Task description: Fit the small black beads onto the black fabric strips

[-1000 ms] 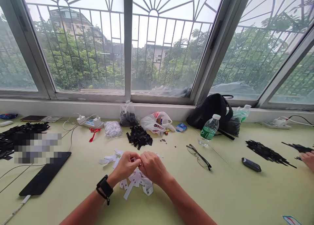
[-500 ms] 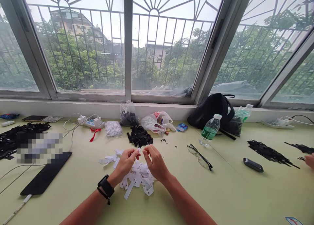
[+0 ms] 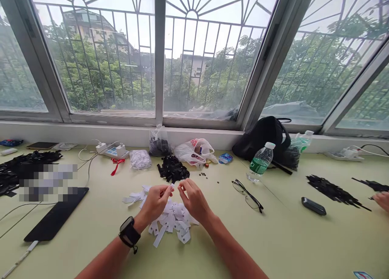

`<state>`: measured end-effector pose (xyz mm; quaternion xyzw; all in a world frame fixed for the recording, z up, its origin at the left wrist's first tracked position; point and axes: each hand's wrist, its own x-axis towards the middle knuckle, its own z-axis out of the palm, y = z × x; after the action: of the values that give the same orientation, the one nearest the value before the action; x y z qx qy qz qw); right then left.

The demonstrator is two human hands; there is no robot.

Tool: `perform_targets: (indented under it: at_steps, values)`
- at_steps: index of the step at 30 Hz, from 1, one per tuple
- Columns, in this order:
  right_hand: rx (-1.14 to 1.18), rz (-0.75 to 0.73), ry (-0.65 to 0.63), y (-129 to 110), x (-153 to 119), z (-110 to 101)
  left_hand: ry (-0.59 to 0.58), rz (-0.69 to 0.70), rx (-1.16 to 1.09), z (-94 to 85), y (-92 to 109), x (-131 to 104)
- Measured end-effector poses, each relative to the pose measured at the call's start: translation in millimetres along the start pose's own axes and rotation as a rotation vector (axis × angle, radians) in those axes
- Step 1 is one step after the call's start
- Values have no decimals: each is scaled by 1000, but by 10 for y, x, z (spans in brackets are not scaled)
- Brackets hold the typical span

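Over a loose pile of white fabric labels [image 3: 172, 220] with small dark print, my two hands are close together. A small white label [image 3: 172, 185] pokes out of the pinched thumb and forefinger of my left hand [image 3: 155, 202]. Just to its right, my right hand [image 3: 194, 200] has its thumb and fingertips drawn together in a pinch; what they hold, if anything, is too small to make out. Behind the hands lies a heap of short black strips [image 3: 173, 168], with several small black rings [image 3: 203, 174] scattered to its right.
Eyeglasses [image 3: 247, 196], a water bottle [image 3: 260, 163] and a black case [image 3: 313, 206] are to the right. Plastic bags [image 3: 194, 152] and a backpack [image 3: 261, 137] line the window side. A black tablet-like slab [image 3: 57, 216] with cables lies left. Another person's hand [image 3: 382, 200] shows at far right.
My left wrist has turned slightly, showing more of the watch face. The white label's end stands out more clearly above my left fingertips. Both hands stay over the pile.
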<state>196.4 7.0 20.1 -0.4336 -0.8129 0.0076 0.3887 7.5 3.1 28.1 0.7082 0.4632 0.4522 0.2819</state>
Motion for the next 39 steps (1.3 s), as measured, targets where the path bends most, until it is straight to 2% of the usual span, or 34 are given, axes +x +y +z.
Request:
perform_targets:
  at_steps: [5, 9, 14, 18, 29, 35, 39]
  values:
    - [-175, 154, -86, 374, -13, -133, 207, 39, 490, -233, -129, 59]
    - [-233, 222, -163, 522, -62, -185, 284, 41, 623, -310, -143, 79]
    - [-246, 243, -197, 515, -79, -191, 221, 139, 376, -208, -92, 56]
    - [-244, 256, -200, 499, -72, -197, 205, 164, 203, -123, -71, 19]
    - [-206, 248, -202, 493, -72, -180, 222, 115, 166, -103, -112, 36]
    - [-214, 234, -177, 456, -55, -192, 241, 140, 37, -65, -106, 33]
    - [-227, 224, -148, 417, -42, -209, 192, 117, -26, -69, -64, 16]
